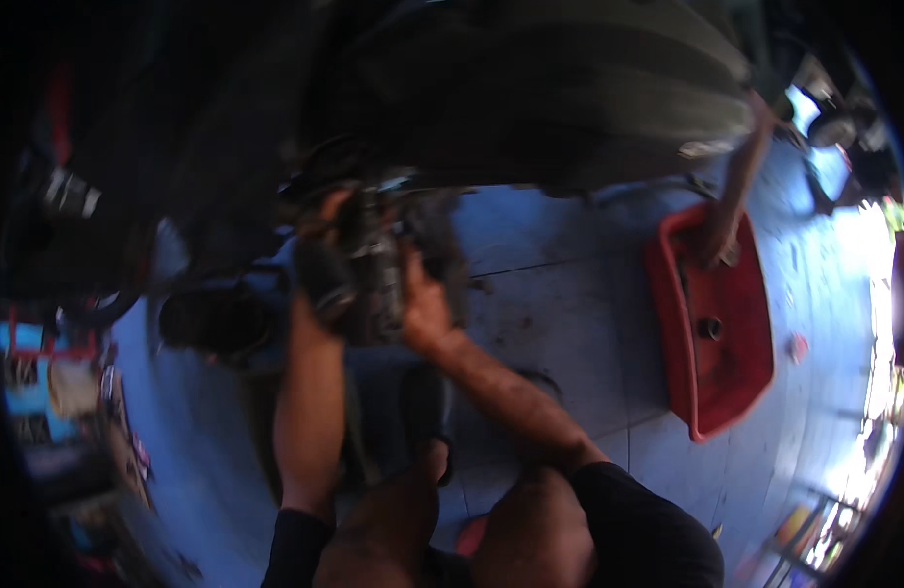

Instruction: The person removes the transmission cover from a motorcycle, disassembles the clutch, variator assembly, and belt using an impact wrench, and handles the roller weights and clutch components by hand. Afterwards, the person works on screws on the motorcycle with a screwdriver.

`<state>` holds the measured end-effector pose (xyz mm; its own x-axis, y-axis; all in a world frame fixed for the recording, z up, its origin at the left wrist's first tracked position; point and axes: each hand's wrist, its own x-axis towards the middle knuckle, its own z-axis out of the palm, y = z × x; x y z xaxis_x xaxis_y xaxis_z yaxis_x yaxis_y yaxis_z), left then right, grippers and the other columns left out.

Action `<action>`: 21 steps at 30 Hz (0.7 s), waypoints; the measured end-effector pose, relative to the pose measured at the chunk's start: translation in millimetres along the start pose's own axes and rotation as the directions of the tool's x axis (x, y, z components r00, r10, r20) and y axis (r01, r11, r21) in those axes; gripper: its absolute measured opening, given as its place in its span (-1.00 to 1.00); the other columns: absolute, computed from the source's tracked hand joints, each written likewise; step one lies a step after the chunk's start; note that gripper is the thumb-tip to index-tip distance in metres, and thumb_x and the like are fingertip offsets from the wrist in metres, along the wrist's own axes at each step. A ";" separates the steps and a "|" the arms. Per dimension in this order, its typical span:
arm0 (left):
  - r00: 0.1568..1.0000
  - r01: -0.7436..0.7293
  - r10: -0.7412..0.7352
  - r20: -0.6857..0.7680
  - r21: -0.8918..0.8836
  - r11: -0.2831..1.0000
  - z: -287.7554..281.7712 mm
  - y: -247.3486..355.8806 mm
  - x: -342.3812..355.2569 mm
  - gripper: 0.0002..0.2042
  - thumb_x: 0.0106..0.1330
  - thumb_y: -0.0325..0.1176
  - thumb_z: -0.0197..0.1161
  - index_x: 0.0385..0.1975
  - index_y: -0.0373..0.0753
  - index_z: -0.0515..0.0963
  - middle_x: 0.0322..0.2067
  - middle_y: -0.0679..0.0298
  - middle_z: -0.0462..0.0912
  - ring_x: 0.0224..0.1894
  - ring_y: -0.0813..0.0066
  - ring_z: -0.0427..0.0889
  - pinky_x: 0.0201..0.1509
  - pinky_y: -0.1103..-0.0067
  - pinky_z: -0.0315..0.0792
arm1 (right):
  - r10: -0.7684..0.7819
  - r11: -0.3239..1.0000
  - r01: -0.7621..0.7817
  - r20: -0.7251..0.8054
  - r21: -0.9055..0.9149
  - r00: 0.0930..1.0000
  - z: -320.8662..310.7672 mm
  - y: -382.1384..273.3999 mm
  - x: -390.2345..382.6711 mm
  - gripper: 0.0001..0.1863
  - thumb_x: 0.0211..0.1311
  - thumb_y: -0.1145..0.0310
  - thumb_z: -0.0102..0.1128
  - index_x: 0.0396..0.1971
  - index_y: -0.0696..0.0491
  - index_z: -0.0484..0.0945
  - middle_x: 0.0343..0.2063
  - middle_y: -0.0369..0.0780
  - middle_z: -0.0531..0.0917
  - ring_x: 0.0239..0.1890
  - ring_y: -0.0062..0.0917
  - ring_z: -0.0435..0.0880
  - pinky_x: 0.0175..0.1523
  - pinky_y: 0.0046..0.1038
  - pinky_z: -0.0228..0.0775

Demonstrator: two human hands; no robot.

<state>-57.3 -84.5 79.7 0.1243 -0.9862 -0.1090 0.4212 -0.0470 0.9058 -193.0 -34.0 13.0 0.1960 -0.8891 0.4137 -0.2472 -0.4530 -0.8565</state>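
Note:
A dark metal assembly with cylindrical parts sits beneath the large dark body of a vehicle. My left hand grips it from the left, its curled fingers partly hidden behind a black cylinder. Along the assembly's right side, my right hand is closed around the edge, fingertips pointing up. The picture is dim and slightly blurred, so I cannot make out finer parts.
A co-worker's hand reaches into a red plastic bin at right, which holds small dark parts. The tiled floor surrounds my bent knees and foot. A dark object lies left, with clutter beyond.

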 end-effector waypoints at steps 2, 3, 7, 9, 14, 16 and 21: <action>1.000 0.026 -0.026 -0.002 -0.012 1.000 -2.0 -3.9 8.5 -0.66 0.30 -0.19 0.17 -0.10 -0.35 0.49 -0.27 0.07 0.63 -0.30 0.27 0.65 -0.24 0.47 0.56 | 0.058 0.998 -0.058 0.026 0.004 0.998 -3.1 -1.2 4.6 -0.32 0.15 0.50 0.00 0.29 0.24 0.00 0.03 0.17 0.45 -0.11 0.09 0.56 -0.01 -0.16 0.46; 0.999 0.042 -0.042 0.002 -0.023 0.999 -3.3 -4.7 13.3 -0.66 0.30 -0.19 0.17 -0.10 -0.35 0.49 -0.28 0.07 0.63 -0.30 0.27 0.65 -0.24 0.47 0.56 | 0.030 0.999 -0.031 0.039 0.037 0.999 -3.8 -2.9 6.8 -0.32 0.15 0.50 0.00 0.29 0.24 0.00 0.03 0.17 0.45 -0.11 0.09 0.56 -0.01 -0.16 0.46; 0.973 0.223 -0.206 0.105 -0.187 0.957 -10.0 -3.4 24.7 -0.65 0.30 -0.19 0.16 -0.10 -0.37 0.49 -0.29 0.06 0.63 -0.30 0.25 0.65 -0.23 0.46 0.57 | -0.069 0.997 0.069 -0.005 -0.043 0.998 -11.9 -11.6 7.3 -0.30 0.14 0.48 0.03 0.29 0.22 0.01 0.00 0.18 0.47 -0.13 0.08 0.56 -0.02 -0.15 0.45; 0.932 0.360 -0.320 0.173 -0.309 0.881 -13.2 -4.6 26.7 -0.64 0.31 -0.19 0.15 -0.09 -0.37 0.48 -0.30 0.05 0.63 -0.29 0.23 0.65 -0.22 0.45 0.57 | -0.120 0.988 0.122 0.028 -0.096 0.992 -19.3 -12.4 4.2 -0.25 0.15 0.33 0.12 0.30 0.22 0.04 -0.03 0.11 0.50 -0.13 -0.01 0.57 -0.05 -0.20 0.44; 0.985 0.168 -0.167 -0.051 0.013 0.986 -27.0 -12.4 19.9 -0.63 0.35 -0.18 0.08 -0.06 -0.39 0.48 -0.28 0.03 0.64 -0.33 0.24 0.64 -0.20 0.45 0.54 | -0.224 0.951 0.234 0.072 -0.201 0.972 -34.1 -8.5 -9.8 -0.17 0.02 0.11 0.26 0.23 0.28 0.19 -0.20 -0.02 0.55 -0.26 -0.20 0.57 -0.14 -0.28 0.43; 0.987 0.153 -0.157 0.029 0.113 0.982 -30.9 -12.7 18.5 -0.62 0.39 -0.17 0.00 -0.01 -0.38 0.46 -0.24 0.07 0.64 -0.31 0.27 0.63 -0.19 0.48 0.51 | -0.266 0.931 0.277 0.078 -0.238 0.961 -40.3 -6.1 -18.9 -0.28 0.04 0.27 0.15 0.22 0.27 0.22 -0.25 -0.09 0.56 -0.31 -0.31 0.58 -0.20 -0.37 0.44; 0.927 0.351 -0.318 0.199 -0.164 0.922 -3.8 -46.4 -44.8 -0.60 0.43 -0.08 -0.10 -0.01 -0.29 0.44 -0.19 0.17 0.58 -0.19 0.35 0.58 -0.11 0.43 0.49 | -0.307 0.829 0.362 0.195 -0.426 0.932 -93.4 -4.7 -71.8 -0.28 0.04 0.33 0.04 0.27 0.19 0.16 -0.22 -0.13 0.57 -0.37 -0.37 0.62 -0.24 -0.38 0.48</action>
<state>-79.0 -37.6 40.9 -0.1977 -0.9308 -0.3073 0.5795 -0.3638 0.7292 -294.5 25.8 16.1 0.4430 -0.6767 0.5880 -0.5381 -0.7253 -0.4294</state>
